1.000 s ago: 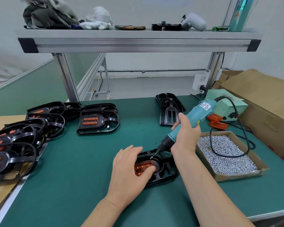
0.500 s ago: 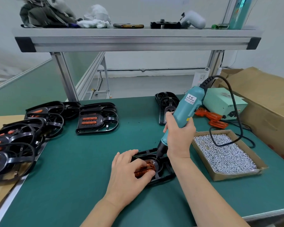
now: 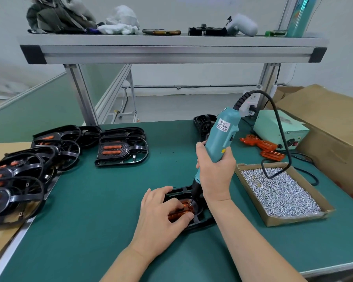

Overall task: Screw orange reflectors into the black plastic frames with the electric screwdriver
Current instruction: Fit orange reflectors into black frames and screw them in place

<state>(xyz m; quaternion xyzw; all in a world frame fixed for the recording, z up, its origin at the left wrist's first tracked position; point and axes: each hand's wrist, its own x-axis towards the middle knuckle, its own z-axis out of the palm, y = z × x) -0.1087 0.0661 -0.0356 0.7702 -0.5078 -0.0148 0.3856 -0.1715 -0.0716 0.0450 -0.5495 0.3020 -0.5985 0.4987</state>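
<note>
Right hand [image 3: 214,176] grips the electric screwdriver [image 3: 222,137], bit apparently on the orange reflector [image 3: 186,207] in the black frame [image 3: 202,220], left of the screw box [image 3: 298,219]. Left hand [image 3: 163,216] pinches the reflector; a tilted bit could skid onto those fingers.

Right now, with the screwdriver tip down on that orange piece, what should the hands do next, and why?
Probably press the electric screwdriver straight down and run it. The right hand grips it nearly upright, its bit rests on the orange reflector in the black frame, and the left hand holds the reflector steady.

Assembly workshop: aluminium-framed workbench [image 3: 171,51], screw tray [image 3: 281,192].
</note>
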